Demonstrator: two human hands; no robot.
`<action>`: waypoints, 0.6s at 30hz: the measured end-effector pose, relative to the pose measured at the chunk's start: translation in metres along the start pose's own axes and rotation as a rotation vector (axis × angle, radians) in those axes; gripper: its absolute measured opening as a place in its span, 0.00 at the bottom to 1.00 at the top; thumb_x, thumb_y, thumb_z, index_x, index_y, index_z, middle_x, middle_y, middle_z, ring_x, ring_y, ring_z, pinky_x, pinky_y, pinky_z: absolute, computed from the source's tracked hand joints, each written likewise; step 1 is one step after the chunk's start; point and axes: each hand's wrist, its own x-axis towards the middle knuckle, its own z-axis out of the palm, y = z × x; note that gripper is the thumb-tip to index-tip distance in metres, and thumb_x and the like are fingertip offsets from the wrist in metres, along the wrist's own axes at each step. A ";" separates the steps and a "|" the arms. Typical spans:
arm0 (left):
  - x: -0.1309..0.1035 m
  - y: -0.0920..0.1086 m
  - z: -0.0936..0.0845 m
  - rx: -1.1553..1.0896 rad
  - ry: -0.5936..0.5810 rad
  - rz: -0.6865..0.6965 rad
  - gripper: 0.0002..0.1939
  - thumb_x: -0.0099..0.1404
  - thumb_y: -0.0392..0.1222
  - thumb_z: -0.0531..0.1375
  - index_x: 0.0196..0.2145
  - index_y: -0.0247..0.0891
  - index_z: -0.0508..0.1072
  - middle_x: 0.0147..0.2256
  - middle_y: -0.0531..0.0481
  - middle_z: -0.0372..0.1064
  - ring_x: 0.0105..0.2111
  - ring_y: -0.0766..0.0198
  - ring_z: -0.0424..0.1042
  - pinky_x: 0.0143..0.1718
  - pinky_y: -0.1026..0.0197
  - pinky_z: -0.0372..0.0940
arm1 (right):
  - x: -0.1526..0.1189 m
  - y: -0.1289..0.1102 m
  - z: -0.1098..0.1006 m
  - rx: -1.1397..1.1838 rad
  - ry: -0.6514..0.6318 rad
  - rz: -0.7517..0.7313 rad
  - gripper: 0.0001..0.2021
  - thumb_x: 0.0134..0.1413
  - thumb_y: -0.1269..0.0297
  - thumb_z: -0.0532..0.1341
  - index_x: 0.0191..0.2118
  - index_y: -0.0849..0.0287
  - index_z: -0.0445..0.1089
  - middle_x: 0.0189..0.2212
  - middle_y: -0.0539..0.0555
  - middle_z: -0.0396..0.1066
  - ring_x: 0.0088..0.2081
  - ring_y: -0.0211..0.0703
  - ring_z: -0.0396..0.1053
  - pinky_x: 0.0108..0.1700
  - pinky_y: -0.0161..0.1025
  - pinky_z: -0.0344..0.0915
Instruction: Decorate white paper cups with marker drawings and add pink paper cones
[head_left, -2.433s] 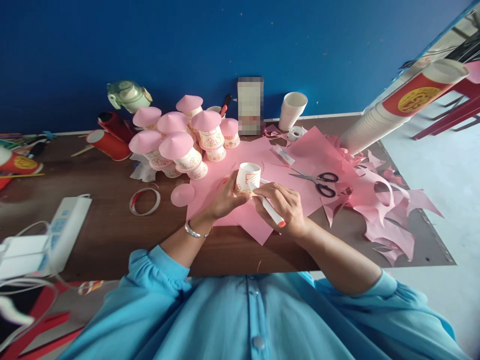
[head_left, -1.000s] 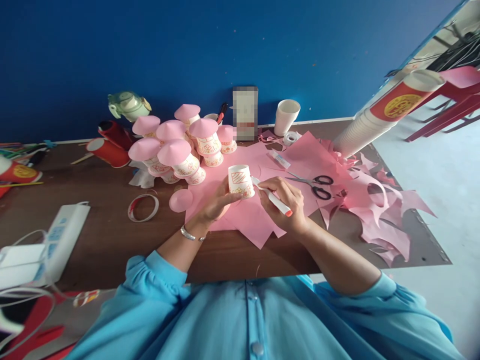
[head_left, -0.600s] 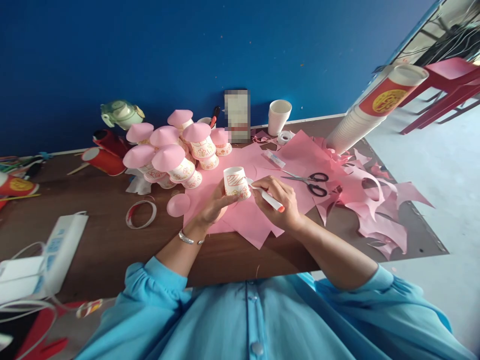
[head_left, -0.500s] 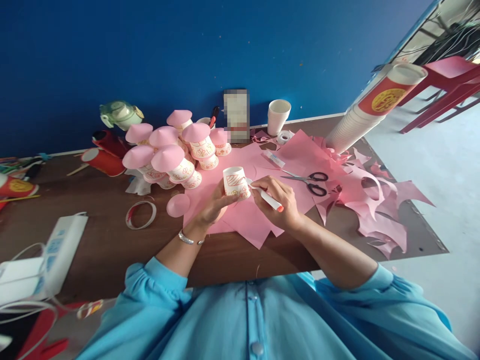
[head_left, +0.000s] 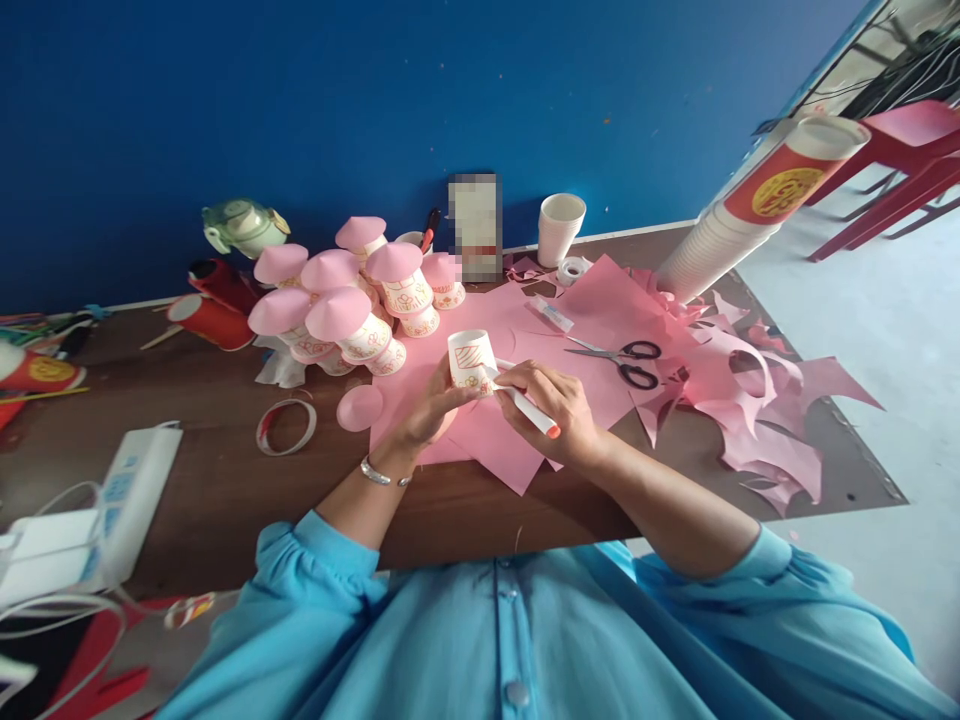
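Observation:
My left hand [head_left: 435,410] is wrapped round a small white paper cup [head_left: 471,358] with red and green drawings on its side. A white marker with an orange end [head_left: 538,414] is gripped in my right hand [head_left: 559,410], its tip at the lower right side of the cup. Both hands are over pink paper sheets [head_left: 502,460] on the brown table [head_left: 225,510]. Left of the cup is a group of decorated cups topped with pink paper cones [head_left: 337,315]. A small pink cone [head_left: 360,408] lies beside my left hand.
Scissors [head_left: 619,362], a glue tube [head_left: 551,314] and pink scraps [head_left: 750,390] are on the right. A tall cup stack [head_left: 720,250] leans at the back right, with white cups [head_left: 561,230] by the wall. A tape roll [head_left: 286,427] and power strip [head_left: 135,490] are left.
The marker tip has moved left and down along the cup's side, and my right hand has shifted slightly with it. The whole view has moved a little.

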 end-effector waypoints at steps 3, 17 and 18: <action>0.000 0.000 0.000 0.000 -0.001 -0.002 0.22 0.59 0.43 0.71 0.50 0.43 0.74 0.46 0.50 0.78 0.47 0.54 0.76 0.53 0.51 0.71 | -0.001 0.000 0.000 0.020 -0.012 0.004 0.12 0.66 0.74 0.61 0.52 0.54 0.70 0.37 0.53 0.81 0.35 0.42 0.80 0.38 0.36 0.75; -0.001 -0.006 -0.006 0.137 0.026 0.025 0.20 0.62 0.47 0.69 0.50 0.43 0.72 0.47 0.45 0.76 0.52 0.44 0.75 0.53 0.40 0.71 | 0.001 0.005 -0.002 -0.033 0.026 0.095 0.07 0.67 0.72 0.60 0.46 0.54 0.71 0.33 0.51 0.78 0.31 0.41 0.77 0.33 0.36 0.70; -0.001 -0.006 -0.006 0.146 0.026 0.026 0.20 0.62 0.48 0.69 0.50 0.43 0.72 0.46 0.45 0.76 0.51 0.44 0.76 0.52 0.40 0.71 | 0.000 0.005 -0.002 -0.034 0.022 0.096 0.06 0.67 0.72 0.61 0.45 0.54 0.71 0.33 0.51 0.78 0.31 0.41 0.77 0.33 0.36 0.70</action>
